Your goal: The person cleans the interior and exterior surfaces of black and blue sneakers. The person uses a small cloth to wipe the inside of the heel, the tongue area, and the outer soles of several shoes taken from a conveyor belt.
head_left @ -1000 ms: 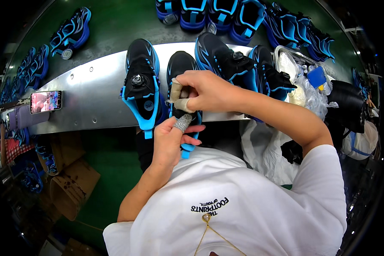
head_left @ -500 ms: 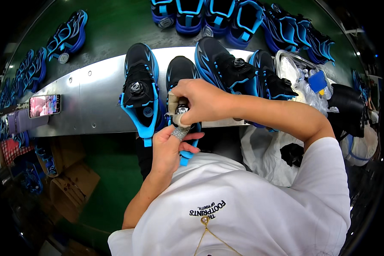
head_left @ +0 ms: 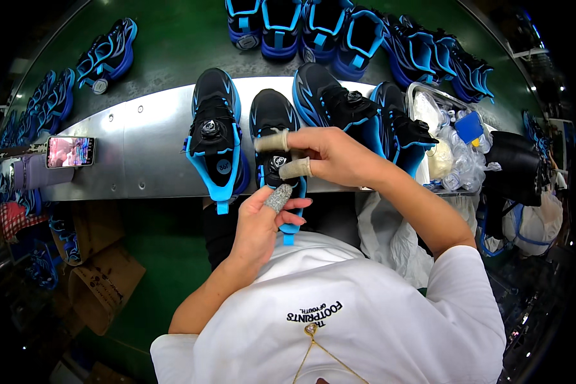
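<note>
A black shoe (head_left: 274, 112) with blue trim and a round lace dial (head_left: 277, 162) lies in front of me, toe away, its heel over the bench edge. My left hand (head_left: 260, 221) is at its opening, the grey-covered thumb against the tongue and the fingers curled at the collar. My right hand (head_left: 326, 153), with beige finger covers, hovers over the laces and dial; thumb and forefinger are apart with nothing between them. Similar shoes stand close by: one on the left (head_left: 212, 128), one right of it (head_left: 329, 96), another farther right (head_left: 397, 121).
A metal bench (head_left: 134, 147) edges the green work surface (head_left: 166, 45). More shoes (head_left: 281, 25) line the far side and the left. A phone (head_left: 70, 152) stands at left. A tray (head_left: 448, 96) of plastic bags stands at right, above a white bag (head_left: 390, 237).
My right hand has moved off the shoe's tongue and dial to the right, its fingers parting and the dial coming into sight. My left hand stays at the shoe's opening.
</note>
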Demonstrator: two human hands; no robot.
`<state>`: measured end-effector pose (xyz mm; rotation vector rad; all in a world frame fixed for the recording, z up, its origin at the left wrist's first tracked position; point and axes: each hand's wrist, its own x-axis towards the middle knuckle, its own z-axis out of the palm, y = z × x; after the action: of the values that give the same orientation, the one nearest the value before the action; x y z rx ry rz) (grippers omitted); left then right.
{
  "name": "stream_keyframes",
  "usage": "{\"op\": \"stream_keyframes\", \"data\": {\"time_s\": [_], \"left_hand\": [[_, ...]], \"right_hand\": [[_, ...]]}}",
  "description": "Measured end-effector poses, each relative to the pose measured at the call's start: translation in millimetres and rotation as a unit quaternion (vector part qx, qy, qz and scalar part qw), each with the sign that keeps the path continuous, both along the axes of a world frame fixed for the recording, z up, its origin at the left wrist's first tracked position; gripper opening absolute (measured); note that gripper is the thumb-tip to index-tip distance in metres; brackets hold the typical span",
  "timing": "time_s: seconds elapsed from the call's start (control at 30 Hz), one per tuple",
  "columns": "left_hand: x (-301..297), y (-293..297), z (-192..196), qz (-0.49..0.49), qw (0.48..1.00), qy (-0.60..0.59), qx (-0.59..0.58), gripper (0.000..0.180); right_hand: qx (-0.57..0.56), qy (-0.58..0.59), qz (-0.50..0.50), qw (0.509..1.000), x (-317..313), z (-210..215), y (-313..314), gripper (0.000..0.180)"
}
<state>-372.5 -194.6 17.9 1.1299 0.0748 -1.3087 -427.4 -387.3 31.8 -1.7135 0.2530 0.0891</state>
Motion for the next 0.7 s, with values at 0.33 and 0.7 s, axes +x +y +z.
{"op": "stream_keyframes", "data": {"time_s": [0.33,0.7], "left_hand": [[35,3,37,-0.215,0.972,-0.061,0.072,0.023],[155,-15,11,-0.243,0.813,-0.527,0.031,0.026]], "right_hand": [[-0.148,0.037,-0.029,0.988,5,-8,11,0.033],[-0.253,-0.019,-0.106,0.962,174,-91,23,0.054]]}}
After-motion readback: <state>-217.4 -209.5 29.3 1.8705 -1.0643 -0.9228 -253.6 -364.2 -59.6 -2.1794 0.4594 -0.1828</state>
